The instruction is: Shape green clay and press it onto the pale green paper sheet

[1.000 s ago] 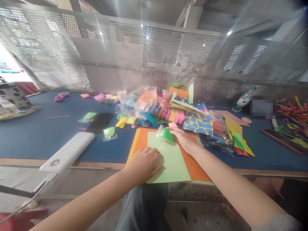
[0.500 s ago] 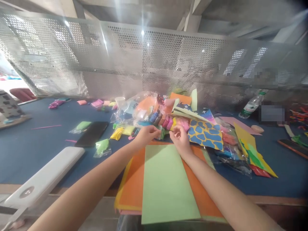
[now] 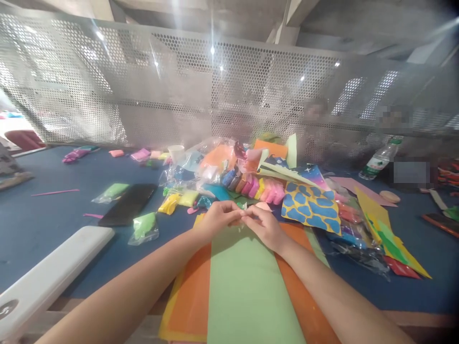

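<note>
My left hand (image 3: 219, 220) and my right hand (image 3: 268, 229) meet above the far end of a light green sheet (image 3: 247, 277). Fingertips of both are pinched together on a small clear packet (image 3: 243, 206) with green in it, mostly hidden by the fingers. Under the green sheet lie orange sheets (image 3: 190, 296) at the table's near edge. Just beyond my hands is a row of colourful clay pieces (image 3: 251, 186). A blue-and-yellow patterned sheet (image 3: 310, 206) lies to the right of my right hand.
On the left are a white elongated device (image 3: 68, 272), a black flat slab (image 3: 129, 205) and bagged green clay (image 3: 144, 225). Clear bags and paper scraps pile up at the back. A plastic bottle (image 3: 380, 160) leans on the right, before a perforated metal screen (image 3: 161, 95).
My right hand has moved left and closed its fingers beside my left hand on the packet. Both hands sit slightly nearer. The view has shifted a little.
</note>
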A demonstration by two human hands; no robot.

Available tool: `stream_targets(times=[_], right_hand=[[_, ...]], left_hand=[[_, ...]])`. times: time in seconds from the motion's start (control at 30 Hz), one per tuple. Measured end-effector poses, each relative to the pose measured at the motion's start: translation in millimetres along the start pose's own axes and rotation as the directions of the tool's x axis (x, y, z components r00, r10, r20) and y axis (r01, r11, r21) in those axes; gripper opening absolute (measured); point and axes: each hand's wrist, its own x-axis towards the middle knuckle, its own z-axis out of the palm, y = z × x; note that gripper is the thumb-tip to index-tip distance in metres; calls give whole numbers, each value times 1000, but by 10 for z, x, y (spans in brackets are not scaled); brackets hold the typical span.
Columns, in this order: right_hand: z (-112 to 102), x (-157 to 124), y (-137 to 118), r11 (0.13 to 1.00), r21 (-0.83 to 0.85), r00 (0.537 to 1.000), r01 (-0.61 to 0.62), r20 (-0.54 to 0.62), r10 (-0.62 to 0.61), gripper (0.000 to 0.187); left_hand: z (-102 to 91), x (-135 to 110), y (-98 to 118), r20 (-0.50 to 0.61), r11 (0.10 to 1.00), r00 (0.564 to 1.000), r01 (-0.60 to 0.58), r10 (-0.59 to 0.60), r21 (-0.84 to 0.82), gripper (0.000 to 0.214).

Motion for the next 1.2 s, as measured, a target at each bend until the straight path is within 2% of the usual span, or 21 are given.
stream_targets(times=[0.07, 0.2, 0.3, 0.33, 0.4, 0.47, 0.5, 0.53, 0.6, 0.67, 0.73, 0.97, 1.07, 1.2], right_hand=[[-19, 4, -6, 1000, 26, 1000, -1, -25, 2, 26], [-34, 53, 22, 996, 91, 971, 23, -241, 0, 26], [-9, 77, 55, 988, 146, 950, 54, -313, -6, 20], [5, 76, 63, 985, 158, 948, 64, -318, -11, 19], [37, 59, 67, 979, 188, 944, 81, -328, -15, 20], [69, 36, 58, 975, 200, 944, 100, -330, -29, 20], [82, 26, 49, 976, 191, 948, 110, -316, -45, 17], [92, 19, 38, 978, 172, 954, 119, -294, -64, 13], [100, 16, 20, 984, 114, 963, 137, -247, -106, 2], [95, 23, 15, 987, 49, 965, 154, -221, -139, 8], [85, 29, 27, 987, 5, 966, 162, -205, -158, 15], [99, 2, 40, 997, 35, 995, 63, -78, -60, 33], [112, -11, -13, 994, 107, 999, 9, -46, -4, 36], [115, -26, -86, 990, 140, 1000, -1, 2, 1, 25]], left_hand=[[-11, -12, 30, -13, 1000, 999, -29, 29, 7, 34], [-38, -24, 46, -101, 989, 987, -121, 129, 81, 34], [-59, -43, 45, -96, 958, 979, -155, 183, 242, 33], [-65, -54, 49, -77, 916, 966, -208, 249, 343, 32], [-70, -77, 62, 8, 745, 901, -363, 433, 560, 33], [-67, -94, 66, 123, 516, 826, -452, 551, 728, 55], [-62, -99, 62, 162, 425, 814, -448, 559, 787, 66], [-56, -101, 55, 175, 360, 822, -415, 542, 836, 70], [-43, -101, 36, 149, 284, 857, -320, 493, 904, 57], [-35, -99, 24, 120, 240, 874, -257, 471, 936, 42], [-32, -98, 25, 118, 199, 878, -233, 464, 952, 36], [19, -135, 83, 95, 90, 927, -136, 363, 987, 55], [62, -172, 122, 57, 87, 951, -87, 306, 992, 65], [95, -204, 160, 35, 175, 968, -81, 250, 981, 72]])
